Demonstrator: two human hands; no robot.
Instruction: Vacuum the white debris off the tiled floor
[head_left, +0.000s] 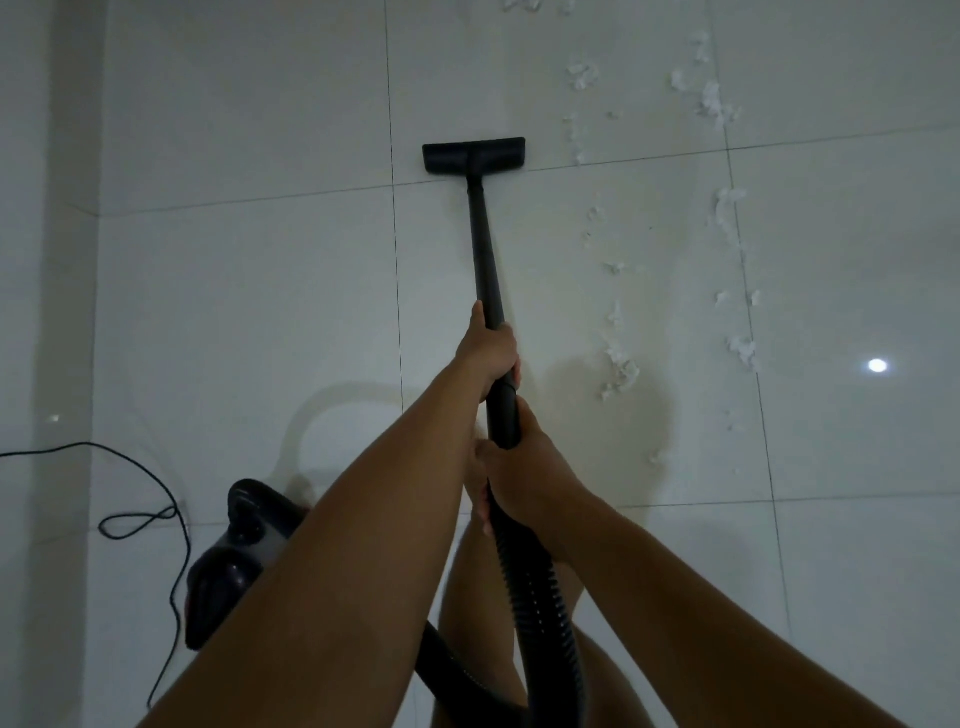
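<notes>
A black vacuum wand (483, 249) runs from my hands out to its flat floor nozzle (474, 157), which rests on the pale tiled floor (249, 291) by a grout line. My left hand (488, 353) grips the wand higher up. My right hand (519, 467) grips it lower, where the ribbed hose (540, 608) joins. White debris (621, 371) lies in two ragged lines to the right of the wand, with more clumps (717, 104) farther out.
The dark vacuum body (234, 566) sits on the floor at lower left, partly hidden by my left arm. Its black power cord (140, 519) loops across the tiles at the left. A wall base runs along the left edge. A light reflects off the floor (878, 365).
</notes>
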